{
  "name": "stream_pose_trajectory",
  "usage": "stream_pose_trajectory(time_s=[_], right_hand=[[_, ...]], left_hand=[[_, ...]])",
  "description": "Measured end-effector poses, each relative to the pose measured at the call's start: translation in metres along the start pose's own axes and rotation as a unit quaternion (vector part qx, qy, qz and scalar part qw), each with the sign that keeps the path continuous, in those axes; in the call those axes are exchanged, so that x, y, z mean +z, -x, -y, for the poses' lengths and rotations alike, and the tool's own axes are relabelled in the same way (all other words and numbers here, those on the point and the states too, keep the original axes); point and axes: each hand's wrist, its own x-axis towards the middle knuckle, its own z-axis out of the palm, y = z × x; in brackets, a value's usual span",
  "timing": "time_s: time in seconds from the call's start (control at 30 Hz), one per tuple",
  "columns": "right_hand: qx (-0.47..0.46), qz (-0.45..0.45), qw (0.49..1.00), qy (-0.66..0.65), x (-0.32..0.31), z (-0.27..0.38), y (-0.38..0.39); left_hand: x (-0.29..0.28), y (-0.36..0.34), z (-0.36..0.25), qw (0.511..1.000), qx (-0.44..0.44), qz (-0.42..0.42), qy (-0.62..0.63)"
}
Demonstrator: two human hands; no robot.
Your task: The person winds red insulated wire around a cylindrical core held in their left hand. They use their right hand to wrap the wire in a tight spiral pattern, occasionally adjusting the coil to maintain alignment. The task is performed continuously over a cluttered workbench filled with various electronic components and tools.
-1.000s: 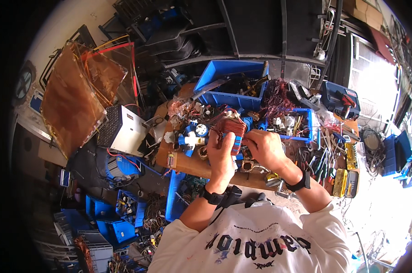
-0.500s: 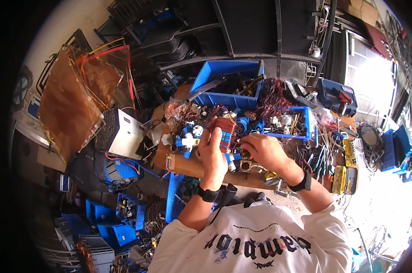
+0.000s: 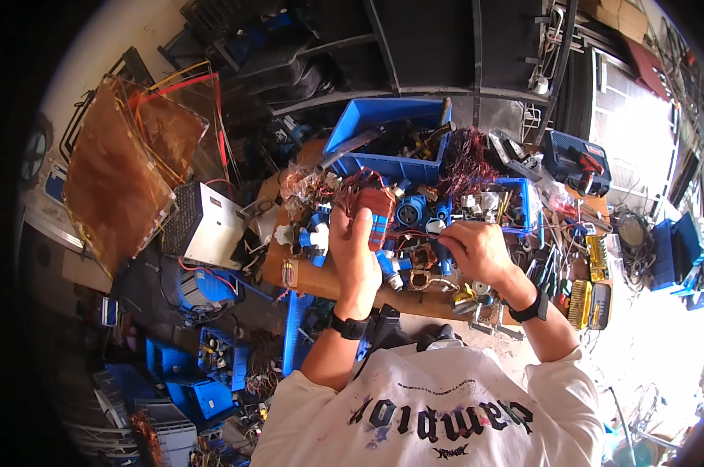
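Head view: left hand is gripping the red coil block — now alone — while right hand, curled narrow, has dropped onto the parts-strewn bench.

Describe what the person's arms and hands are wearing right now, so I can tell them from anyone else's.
Both hands are bare, no gloves. The left hand has a black band at the wrist; the right hand has a black wristwatch. The forearms are uncovered, below the short sleeves of a white T-shirt with dark lettering and paint-like splotches.

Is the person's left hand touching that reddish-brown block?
Touching. The head view shows the left hand wrapped around the reddish-brown block, thumb and fingers pressed against its side, with no gap between them.
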Motion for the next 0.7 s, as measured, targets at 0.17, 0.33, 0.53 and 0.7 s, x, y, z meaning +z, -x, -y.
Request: stream_pose_trajectory(time_s=[0.17, 0.33, 0.53, 0.7], right_hand=[[-0.002, -0.032, 0.999, -0.022, 0.013, 0.012, -0.010], [0.015, -0.031, 0.998, -0.045, 0.032, 0.027, -0.019], [0.021, -0.007, 0.997, -0.079, 0.025, 0.020, -0.018], [-0.014, 0.036, 0.998, -0.055, 0.010, 0.015, -0.013]], left_hand=[[0.004, 0.008, 0.003, 0.999, -0.024, 0.022, 0.011], [0.018, 0.020, 0.020, 0.999, -0.024, 0.001, 0.026], [0.013, 0.014, 0.008, 0.997, -0.052, -0.010, 0.058], [0.005, 0.009, 0.012, 0.996, -0.053, -0.028, 0.072]])
